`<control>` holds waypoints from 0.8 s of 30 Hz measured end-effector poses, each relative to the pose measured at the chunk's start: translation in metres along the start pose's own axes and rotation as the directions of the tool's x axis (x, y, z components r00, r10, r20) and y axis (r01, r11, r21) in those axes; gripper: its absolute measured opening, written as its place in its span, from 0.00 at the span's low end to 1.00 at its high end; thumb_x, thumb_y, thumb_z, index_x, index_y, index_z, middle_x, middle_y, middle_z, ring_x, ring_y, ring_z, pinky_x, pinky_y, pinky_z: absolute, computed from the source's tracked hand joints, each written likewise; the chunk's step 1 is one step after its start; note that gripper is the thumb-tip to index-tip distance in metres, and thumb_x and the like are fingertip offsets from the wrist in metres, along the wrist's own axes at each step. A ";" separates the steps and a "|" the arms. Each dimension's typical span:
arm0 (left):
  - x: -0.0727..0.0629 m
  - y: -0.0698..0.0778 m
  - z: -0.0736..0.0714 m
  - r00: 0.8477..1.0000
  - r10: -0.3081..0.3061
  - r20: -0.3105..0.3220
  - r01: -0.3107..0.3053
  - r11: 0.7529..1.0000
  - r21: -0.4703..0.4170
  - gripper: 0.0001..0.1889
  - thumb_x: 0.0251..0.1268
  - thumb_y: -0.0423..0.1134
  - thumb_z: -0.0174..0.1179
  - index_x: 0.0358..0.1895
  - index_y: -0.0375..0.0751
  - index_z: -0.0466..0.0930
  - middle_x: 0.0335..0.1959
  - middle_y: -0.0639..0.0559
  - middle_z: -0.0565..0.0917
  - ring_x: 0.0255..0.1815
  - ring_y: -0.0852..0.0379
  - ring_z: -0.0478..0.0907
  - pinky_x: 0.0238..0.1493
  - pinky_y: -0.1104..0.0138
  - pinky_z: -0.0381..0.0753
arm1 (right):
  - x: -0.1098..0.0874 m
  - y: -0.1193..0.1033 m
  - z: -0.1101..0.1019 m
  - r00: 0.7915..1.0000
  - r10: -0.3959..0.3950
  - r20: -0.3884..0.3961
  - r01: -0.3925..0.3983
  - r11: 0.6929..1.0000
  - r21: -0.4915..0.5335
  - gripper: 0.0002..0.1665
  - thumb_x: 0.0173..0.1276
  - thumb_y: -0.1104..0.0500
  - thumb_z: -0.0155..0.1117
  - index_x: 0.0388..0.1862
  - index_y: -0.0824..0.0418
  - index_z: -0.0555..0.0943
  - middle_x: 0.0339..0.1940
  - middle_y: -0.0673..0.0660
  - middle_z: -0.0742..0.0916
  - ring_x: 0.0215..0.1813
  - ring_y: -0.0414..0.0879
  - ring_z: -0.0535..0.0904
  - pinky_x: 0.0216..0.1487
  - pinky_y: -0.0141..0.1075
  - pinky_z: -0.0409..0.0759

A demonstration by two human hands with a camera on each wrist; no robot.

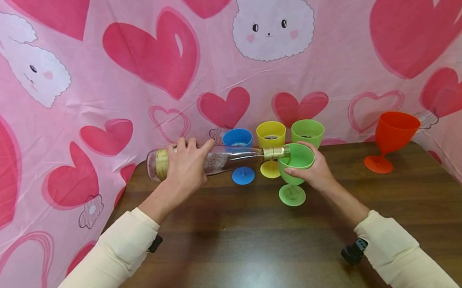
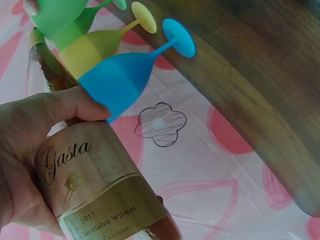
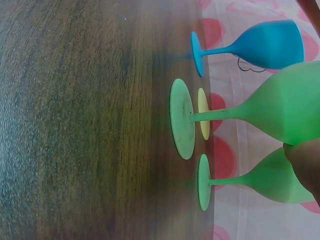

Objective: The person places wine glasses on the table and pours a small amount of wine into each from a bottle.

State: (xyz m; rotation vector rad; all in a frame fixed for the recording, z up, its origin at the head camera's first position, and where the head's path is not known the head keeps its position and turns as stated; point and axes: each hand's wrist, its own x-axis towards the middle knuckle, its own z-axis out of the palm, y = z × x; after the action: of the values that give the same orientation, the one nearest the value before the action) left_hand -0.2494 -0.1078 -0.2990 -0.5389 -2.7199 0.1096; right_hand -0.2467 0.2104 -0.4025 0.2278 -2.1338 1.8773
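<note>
"What's around them over there?"

"On the brown wooden table, a blue stemmed plastic-looking goblet, a yellow one of the same shape and a light-green stemmed goblet stand close together by the pink heart-print cloth. An orange-red stemmed goblet stands well apart, off to the right. Dark liquid shows inside the yellow one."

"Anything in the way?"

"The clear glass bottle with a cream-and-gold label crosses in front of the blue and yellow ones, hiding parts of them."

"How does it lie?"

"Nearly level, long axis running left to right, neck pointing right, its mouth at the rim of a second light-green goblet."

"And the fingers?"

"The left hand grips the bottle's body; the right hand curls round that second goblet's bowl. Whether its foot touches the table, I can't tell."
</note>
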 end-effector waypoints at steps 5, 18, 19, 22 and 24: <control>0.000 0.000 0.000 1.000 0.001 -0.008 -0.001 1.000 0.000 0.44 0.39 0.42 0.82 0.66 0.58 0.70 0.52 0.36 0.81 0.59 0.35 0.73 0.57 0.39 0.72 | 0.000 0.000 0.000 1.000 -0.007 0.003 0.006 1.000 0.014 0.46 0.53 0.77 0.70 0.72 0.71 0.64 0.47 0.32 0.81 0.50 0.32 0.78 0.51 0.21 0.78; 0.001 0.000 -0.002 1.000 0.009 -0.012 -0.009 1.000 0.012 0.41 0.42 0.40 0.79 0.64 0.57 0.70 0.52 0.36 0.81 0.59 0.35 0.73 0.58 0.39 0.72 | 0.000 0.001 -0.001 1.000 0.006 0.002 -0.006 1.000 0.005 0.47 0.53 0.76 0.71 0.72 0.70 0.64 0.52 0.45 0.80 0.51 0.35 0.77 0.51 0.22 0.79; 0.000 0.000 -0.002 1.000 0.009 -0.013 -0.008 1.000 0.010 0.41 0.42 0.40 0.79 0.64 0.57 0.70 0.52 0.36 0.81 0.59 0.35 0.73 0.58 0.39 0.72 | 0.000 0.001 -0.001 1.000 0.006 0.003 -0.006 1.000 0.006 0.47 0.53 0.76 0.71 0.72 0.70 0.64 0.52 0.45 0.80 0.51 0.35 0.77 0.51 0.22 0.79; 0.000 0.001 -0.001 1.000 0.007 -0.014 -0.007 1.000 0.005 0.41 0.41 0.40 0.79 0.64 0.57 0.70 0.52 0.36 0.81 0.59 0.34 0.73 0.58 0.39 0.72 | 0.000 0.000 -0.001 1.000 0.004 0.005 -0.004 1.000 0.008 0.47 0.53 0.76 0.71 0.72 0.70 0.64 0.52 0.44 0.80 0.51 0.34 0.78 0.51 0.22 0.79; 0.000 0.001 -0.002 1.000 0.007 -0.017 -0.007 1.000 0.006 0.41 0.41 0.40 0.79 0.64 0.57 0.70 0.51 0.36 0.81 0.59 0.34 0.73 0.58 0.39 0.72 | 0.000 0.000 -0.001 1.000 0.002 0.004 -0.002 1.000 0.007 0.47 0.53 0.76 0.71 0.72 0.70 0.64 0.52 0.44 0.80 0.51 0.34 0.78 0.51 0.22 0.79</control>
State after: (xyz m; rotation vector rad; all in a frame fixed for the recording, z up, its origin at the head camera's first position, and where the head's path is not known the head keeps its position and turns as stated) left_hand -0.2482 -0.1073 -0.2978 -0.5456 -2.7007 0.1144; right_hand -0.2471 0.2111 -0.4026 0.2311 -2.1317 1.8871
